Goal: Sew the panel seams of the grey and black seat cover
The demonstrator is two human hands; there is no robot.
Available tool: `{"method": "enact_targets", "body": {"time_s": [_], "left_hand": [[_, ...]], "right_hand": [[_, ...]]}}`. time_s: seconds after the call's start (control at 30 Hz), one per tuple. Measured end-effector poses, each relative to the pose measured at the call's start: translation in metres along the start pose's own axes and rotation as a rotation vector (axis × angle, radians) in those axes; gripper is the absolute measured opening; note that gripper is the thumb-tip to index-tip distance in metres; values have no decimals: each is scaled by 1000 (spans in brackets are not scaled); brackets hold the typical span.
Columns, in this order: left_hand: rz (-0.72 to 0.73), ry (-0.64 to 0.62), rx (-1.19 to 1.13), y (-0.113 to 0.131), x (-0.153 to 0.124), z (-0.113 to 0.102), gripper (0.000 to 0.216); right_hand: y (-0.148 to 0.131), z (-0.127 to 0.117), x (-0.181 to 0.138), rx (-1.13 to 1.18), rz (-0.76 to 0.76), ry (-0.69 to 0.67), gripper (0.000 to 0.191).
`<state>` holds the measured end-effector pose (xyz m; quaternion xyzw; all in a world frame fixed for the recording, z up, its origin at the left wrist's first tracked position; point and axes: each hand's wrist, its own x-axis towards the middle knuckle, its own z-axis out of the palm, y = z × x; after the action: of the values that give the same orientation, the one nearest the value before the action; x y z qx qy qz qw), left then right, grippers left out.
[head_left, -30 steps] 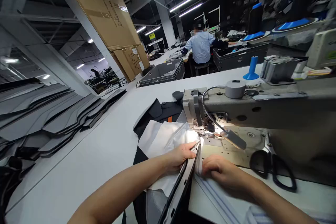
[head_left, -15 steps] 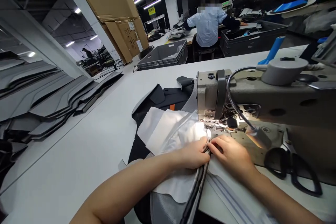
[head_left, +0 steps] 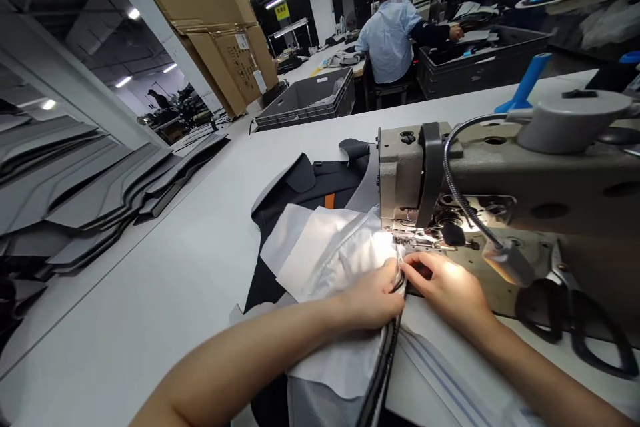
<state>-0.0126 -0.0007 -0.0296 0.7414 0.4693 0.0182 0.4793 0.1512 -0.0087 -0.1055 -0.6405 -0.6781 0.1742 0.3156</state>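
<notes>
My left hand [head_left: 373,297] pinches the white fabric [head_left: 325,257] and the dark piped edge [head_left: 383,363] just in front of the sewing machine's needle area [head_left: 417,237]. My right hand [head_left: 447,287] presses the same seam from the right, fingertips touching the left hand's. The grey sewing machine [head_left: 500,177] stands over the work, with its gooseneck lamp [head_left: 507,260] lit. Black and grey panels [head_left: 310,190] of the piece lie beyond the white fabric on the white table [head_left: 165,293].
Black scissors [head_left: 575,327] lie on the machine bed at the right. Stacks of grey cut panels [head_left: 100,197] fill the table's left side. A grey crate [head_left: 310,100] and cardboard boxes [head_left: 215,20] stand behind. A person in a light blue shirt [head_left: 393,37] sits at a far bench.
My right hand has moved up from the lower seam to the needle area, meeting the left hand. The view has shifted closer and slightly left toward the machine head.
</notes>
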Motion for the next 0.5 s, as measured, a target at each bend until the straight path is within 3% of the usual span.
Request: {"method": "enact_targets", "body": {"time_s": [0.27, 0.43, 0.5], "left_hand": [[22, 95, -42, -7, 11, 16, 58], [30, 109, 65, -3, 15, 10, 32], [107, 124, 182, -1, 14, 8, 26]], "right_hand": [[4, 8, 3, 39, -6, 54, 33], [8, 6, 1, 31, -31, 81, 33], [10, 4, -1, 23, -37, 90, 31]]}}
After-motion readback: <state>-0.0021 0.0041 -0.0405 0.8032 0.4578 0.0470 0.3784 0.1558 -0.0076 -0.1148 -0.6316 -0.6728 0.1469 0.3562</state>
